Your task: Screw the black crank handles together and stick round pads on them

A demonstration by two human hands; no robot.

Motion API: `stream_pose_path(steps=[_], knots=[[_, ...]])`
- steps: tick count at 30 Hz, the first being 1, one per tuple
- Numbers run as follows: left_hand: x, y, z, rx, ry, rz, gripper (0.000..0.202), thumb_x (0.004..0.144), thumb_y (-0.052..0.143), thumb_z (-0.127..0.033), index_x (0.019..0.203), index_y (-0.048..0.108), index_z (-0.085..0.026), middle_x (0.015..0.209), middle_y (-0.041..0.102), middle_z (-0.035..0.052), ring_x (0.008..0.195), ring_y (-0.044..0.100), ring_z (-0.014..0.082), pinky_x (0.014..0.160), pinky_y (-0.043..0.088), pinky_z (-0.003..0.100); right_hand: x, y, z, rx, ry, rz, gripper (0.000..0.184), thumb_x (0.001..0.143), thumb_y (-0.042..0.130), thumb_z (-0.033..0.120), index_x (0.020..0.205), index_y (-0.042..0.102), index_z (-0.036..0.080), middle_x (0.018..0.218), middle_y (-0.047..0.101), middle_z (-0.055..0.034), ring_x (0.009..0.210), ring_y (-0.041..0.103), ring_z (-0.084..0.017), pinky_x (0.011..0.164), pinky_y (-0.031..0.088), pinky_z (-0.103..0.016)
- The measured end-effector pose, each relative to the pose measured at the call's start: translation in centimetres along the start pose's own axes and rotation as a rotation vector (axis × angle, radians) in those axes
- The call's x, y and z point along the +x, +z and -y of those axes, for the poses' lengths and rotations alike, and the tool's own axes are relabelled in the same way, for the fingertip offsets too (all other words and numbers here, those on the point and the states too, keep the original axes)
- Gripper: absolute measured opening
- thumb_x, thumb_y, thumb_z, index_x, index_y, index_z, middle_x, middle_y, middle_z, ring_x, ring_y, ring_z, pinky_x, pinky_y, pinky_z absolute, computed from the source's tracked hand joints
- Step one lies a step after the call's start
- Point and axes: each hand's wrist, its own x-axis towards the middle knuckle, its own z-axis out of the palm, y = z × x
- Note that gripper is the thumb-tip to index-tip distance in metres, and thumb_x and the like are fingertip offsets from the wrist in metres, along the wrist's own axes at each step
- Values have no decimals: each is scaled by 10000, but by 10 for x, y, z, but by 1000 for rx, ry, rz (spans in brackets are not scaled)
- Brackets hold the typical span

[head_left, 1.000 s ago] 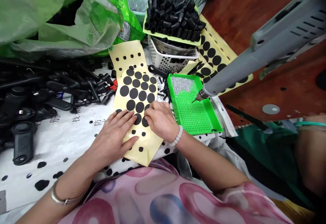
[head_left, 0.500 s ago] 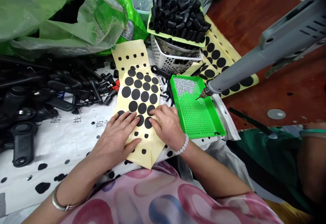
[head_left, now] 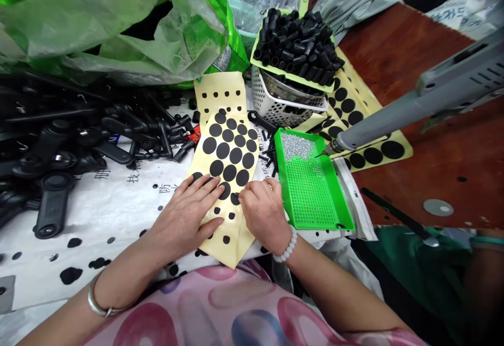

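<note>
A cream backing sheet [head_left: 210,149] with rows of black round stickers [head_left: 230,173] lies in front of me. It overlaps another cream sheet [head_left: 220,86] that carries small black dots. My left hand [head_left: 183,217] rests flat on the lower left of the sheet, fingers stretched out. At the sheet's right edge my right hand [head_left: 265,215] is closed in a pinch at a lower black sticker [head_left: 235,198]. The fingertips hide part of that sticker, and its edge looks lifted.
To the right stands a green tray [head_left: 315,207] of small silver pieces, with a grey power screwdriver [head_left: 378,117] pointing over it. Black caps [head_left: 299,46] are heaped above a white basket [head_left: 271,99]. Black plastic parts [head_left: 55,199] pile up at left, below a green bag [head_left: 129,36].
My right hand has curled its fingers into a tighter pinch at the sticker by the sheet's edge. My left hand stays flat on the sheet. The whole view has shifted slightly.
</note>
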Motion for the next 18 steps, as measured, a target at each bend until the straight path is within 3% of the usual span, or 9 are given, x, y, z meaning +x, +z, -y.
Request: stream_pose_path(steps=[5, 10, 12, 15, 16, 18], knots=[[2, 2, 0, -14, 0, -2, 525, 885, 485, -393, 1346, 467, -143, 1444, 439, 116, 1347, 356, 283, 1114, 256, 505, -13, -8, -2, 62, -14, 60, 205, 881, 439, 93, 774, 601, 158, 816, 603, -55, 782, 516, -177, 901, 319, -411], [-2, -10, -3, -100, -3, 11, 505, 870, 531, -352, 1326, 486, -139, 1420, 465, 150, 1341, 367, 286, 1115, 261, 506, -22, -36, -10, 463, -25, -31, 61, 874, 508, 140, 864, 552, 180, 854, 571, -38, 858, 522, -176, 836, 345, -377], [-14, -23, 2, -131, -15, -74, 458, 874, 532, -344, 1284, 524, -139, 1372, 514, 159, 1300, 423, 273, 1094, 318, 468, -25, -44, -17, 557, 7, -99, 65, 860, 536, 136, 886, 544, 195, 878, 554, -41, 882, 517, -180, 810, 365, -360], [-47, -48, 19, -25, -241, -390, 356, 884, 517, -331, 1201, 569, -179, 1202, 627, 124, 1134, 558, 239, 998, 431, 396, -27, -45, -26, 653, 41, -172, 108, 853, 541, 121, 926, 550, 200, 938, 532, -54, 905, 527, -174, 788, 397, -329], [-59, -56, 26, 68, -387, -490, 331, 884, 514, -337, 1173, 579, -189, 1126, 652, 116, 1054, 594, 242, 950, 459, 398, -27, -42, -27, 672, 45, -181, 114, 852, 541, 117, 930, 552, 199, 950, 528, -56, 908, 531, -169, 782, 405, -316], [-80, -67, 41, 257, -721, -557, 358, 884, 492, -376, 1171, 573, -178, 1027, 659, 126, 920, 631, 273, 838, 496, 433, -25, -36, -26, 701, 49, -181, 113, 850, 543, 109, 919, 554, 197, 962, 527, -57, 915, 537, -161, 778, 415, -297]])
